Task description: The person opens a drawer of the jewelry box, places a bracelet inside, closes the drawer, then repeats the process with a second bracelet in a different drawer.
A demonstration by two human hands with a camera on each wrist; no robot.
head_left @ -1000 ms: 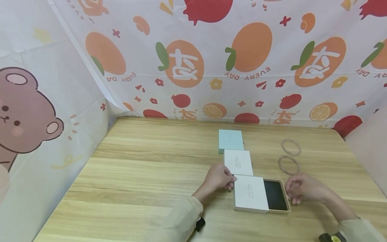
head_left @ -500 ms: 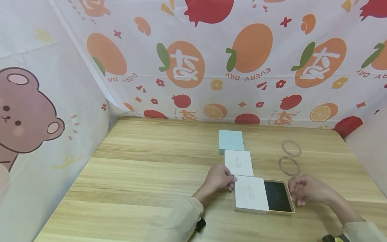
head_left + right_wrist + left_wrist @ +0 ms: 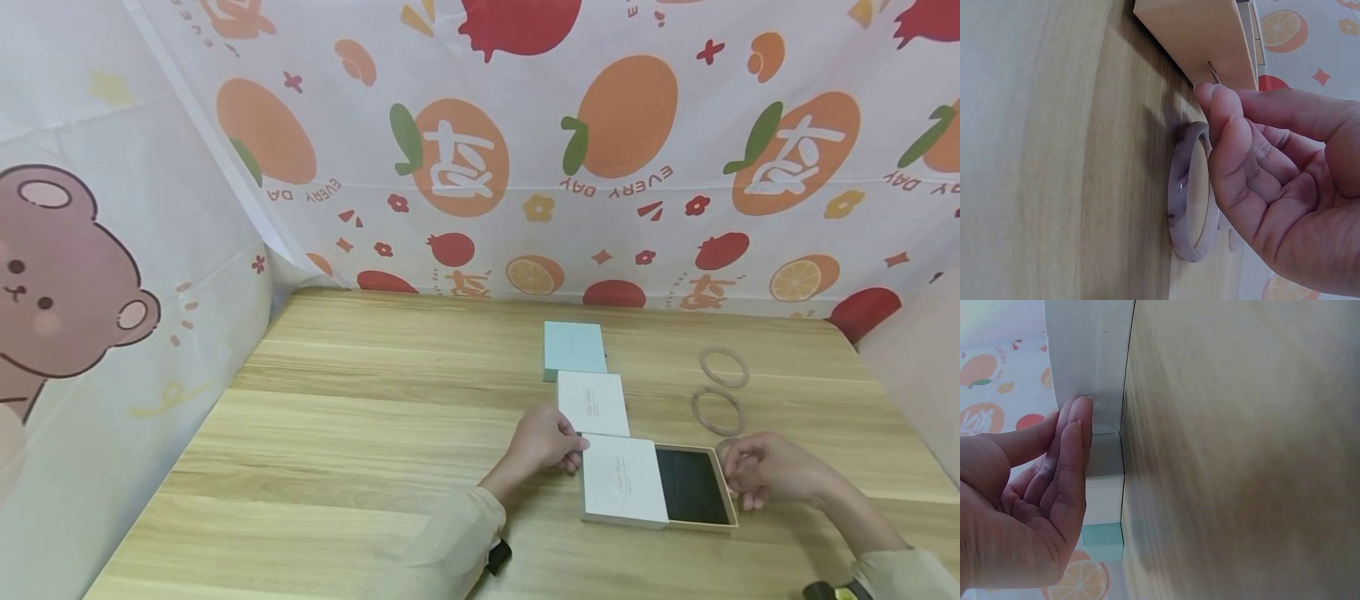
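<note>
A white drawer-style jewelry box (image 3: 624,479) lies nearest me, its inner tray (image 3: 692,487) with a dark lining slid out to the right. My left hand (image 3: 543,440) grips the box sleeve at its far-left corner, fingertips against the side and thumb at the top edge. On the right, my right hand (image 3: 776,471) pinches a thin pull cord (image 3: 1214,74) on the tray's front wall between thumb and fingers. Beside that hand stands a greyish marbled bangle (image 3: 1179,194), mostly hidden by the hand in the head view.
Behind the pulled box sit another white box (image 3: 592,403) and a light-blue box (image 3: 573,348) in a staggered row. Two more bangles, a nearer one (image 3: 695,414) and a farther one (image 3: 703,364), lie to the right on the wooden table (image 3: 360,450). Printed cloth (image 3: 525,150) hangs behind.
My right hand has moved a little to the right, drawing the tray farther out of the sleeve. Part of a third bangle has come into sight behind it. The left hand stays put.
</note>
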